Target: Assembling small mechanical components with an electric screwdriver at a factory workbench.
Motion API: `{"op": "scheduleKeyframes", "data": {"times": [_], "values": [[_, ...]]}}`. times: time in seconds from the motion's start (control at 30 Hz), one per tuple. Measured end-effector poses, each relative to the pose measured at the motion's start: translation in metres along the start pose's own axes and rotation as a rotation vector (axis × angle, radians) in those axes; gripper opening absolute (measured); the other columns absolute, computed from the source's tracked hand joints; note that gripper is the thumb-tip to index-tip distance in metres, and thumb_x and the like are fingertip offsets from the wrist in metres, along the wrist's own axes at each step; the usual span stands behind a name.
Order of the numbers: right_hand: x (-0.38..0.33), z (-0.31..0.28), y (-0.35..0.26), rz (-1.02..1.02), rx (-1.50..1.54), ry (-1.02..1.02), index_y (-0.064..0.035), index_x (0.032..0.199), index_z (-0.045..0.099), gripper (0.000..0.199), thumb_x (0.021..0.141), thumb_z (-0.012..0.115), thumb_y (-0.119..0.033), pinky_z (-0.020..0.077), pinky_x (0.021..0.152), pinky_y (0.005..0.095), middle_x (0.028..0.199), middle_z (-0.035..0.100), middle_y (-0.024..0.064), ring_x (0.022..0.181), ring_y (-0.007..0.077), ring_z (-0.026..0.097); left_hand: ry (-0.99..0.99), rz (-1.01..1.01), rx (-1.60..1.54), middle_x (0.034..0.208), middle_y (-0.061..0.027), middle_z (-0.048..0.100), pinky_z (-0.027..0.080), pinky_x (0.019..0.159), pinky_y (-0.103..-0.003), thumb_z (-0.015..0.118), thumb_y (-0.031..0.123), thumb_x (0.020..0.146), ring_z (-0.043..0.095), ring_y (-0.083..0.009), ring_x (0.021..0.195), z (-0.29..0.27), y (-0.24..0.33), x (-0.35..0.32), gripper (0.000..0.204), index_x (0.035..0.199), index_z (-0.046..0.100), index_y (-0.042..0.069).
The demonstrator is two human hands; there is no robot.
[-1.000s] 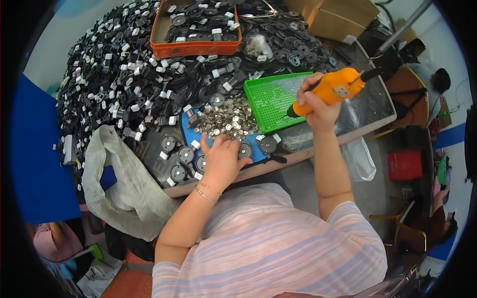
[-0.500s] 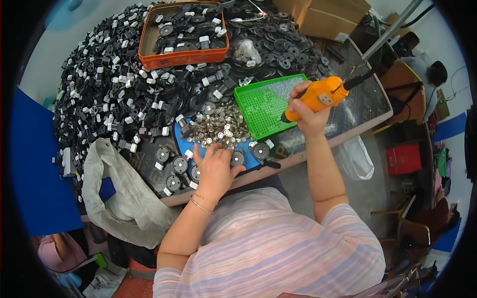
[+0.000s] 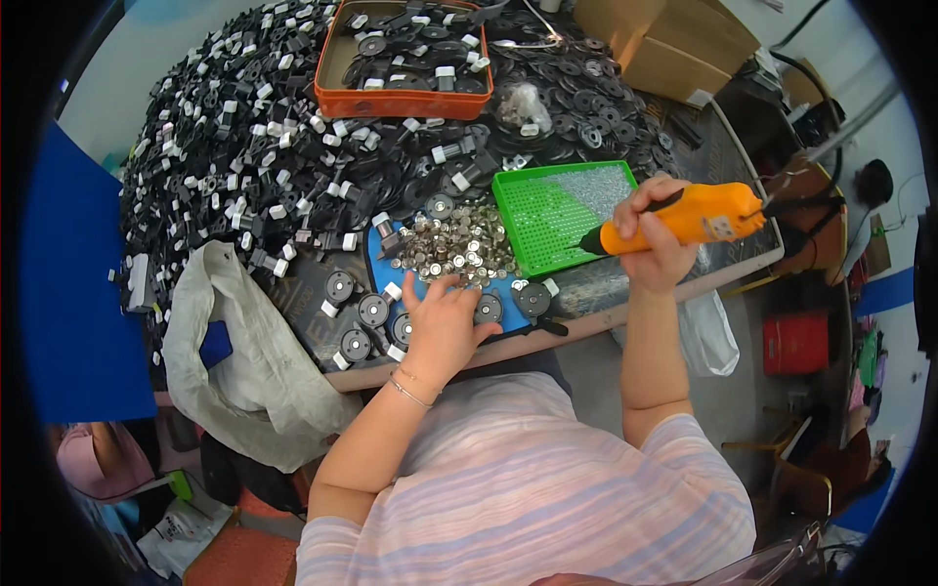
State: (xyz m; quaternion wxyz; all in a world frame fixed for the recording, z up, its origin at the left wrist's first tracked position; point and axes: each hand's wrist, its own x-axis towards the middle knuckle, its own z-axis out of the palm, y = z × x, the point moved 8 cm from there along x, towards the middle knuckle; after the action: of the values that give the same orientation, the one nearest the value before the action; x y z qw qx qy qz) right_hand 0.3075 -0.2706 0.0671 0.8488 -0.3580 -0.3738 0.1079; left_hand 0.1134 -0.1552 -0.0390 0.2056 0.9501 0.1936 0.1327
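Observation:
My right hand point(image 3: 657, 230) is closed around an orange electric screwdriver point(image 3: 708, 213), held nearly level with its black tip over the near right part of a green perforated tray point(image 3: 523, 210). Small silvery screws point(image 3: 596, 186) cover the tray's far right side. My left hand point(image 3: 445, 317) rests palm down with fingers apart, the fingertips at the near edge of a heap of small silver metal caps point(image 3: 459, 244) on a blue mat point(image 3: 376, 244). Beside it lie several black round parts with white tabs point(image 3: 373, 311); one black disc point(image 3: 488, 309) sits by its thumb. What lies under the fingers is hidden.
A big heap of black and white parts point(image 3: 234, 146) covers the table's left and back. An orange-rimmed box point(image 3: 401, 105) of such parts stands on it. Cardboard boxes point(image 3: 674, 44) are at back right. A pale cloth sack point(image 3: 249, 391) hangs at the left edge.
The whole view has shifted, so the table sits further right in the picture. The screwdriver has swung from slanting to nearly level. My left hand stays by the silver caps.

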Motion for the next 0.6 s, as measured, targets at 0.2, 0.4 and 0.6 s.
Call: {"op": "scheduleKeyframes", "data": {"times": [0.2,0.4,0.6], "values": [[-0.035,0.066,0.035,0.211,0.096,-0.223,-0.0012,0.096,0.053,0.029,0.069,0.066,0.004,0.0481,0.06,0.0262,0.085,0.055,0.0109,0.071,0.0171,0.056,0.03,0.014,-0.022,0.089,-0.0046,0.067,0.02,0.104,-0.059,0.08,0.033,0.062,0.055,-0.0227,0.107,-0.002,-0.001,0.0,0.042,0.094,0.069,0.009],[-0.049,0.1,0.052,0.15,-0.051,-0.437,0.0001,0.096,0.051,0.028,0.072,0.065,0.004,0.0488,0.055,0.0247,0.087,0.053,0.0133,0.065,0.0161,0.057,0.045,0.032,-0.05,0.088,-0.0038,0.066,0.02,0.104,-0.059,0.08,0.033,0.062,0.055,-0.0228,0.107,-0.004,0.0,0.003,0.041,0.093,0.068,0.011],[-0.065,0.092,0.069,0.217,-0.209,-0.344,-0.0023,0.091,0.056,0.025,0.069,0.067,0.003,0.0461,0.063,0.0251,0.083,0.057,0.0097,0.075,0.0162,0.056,0.055,0.031,-0.026,0.084,-0.0037,0.066,0.02,0.103,-0.059,0.079,0.032,0.064,0.056,-0.0229,0.106,-0.002,0.0,0.004,0.038,0.094,0.068,0.012]]}}
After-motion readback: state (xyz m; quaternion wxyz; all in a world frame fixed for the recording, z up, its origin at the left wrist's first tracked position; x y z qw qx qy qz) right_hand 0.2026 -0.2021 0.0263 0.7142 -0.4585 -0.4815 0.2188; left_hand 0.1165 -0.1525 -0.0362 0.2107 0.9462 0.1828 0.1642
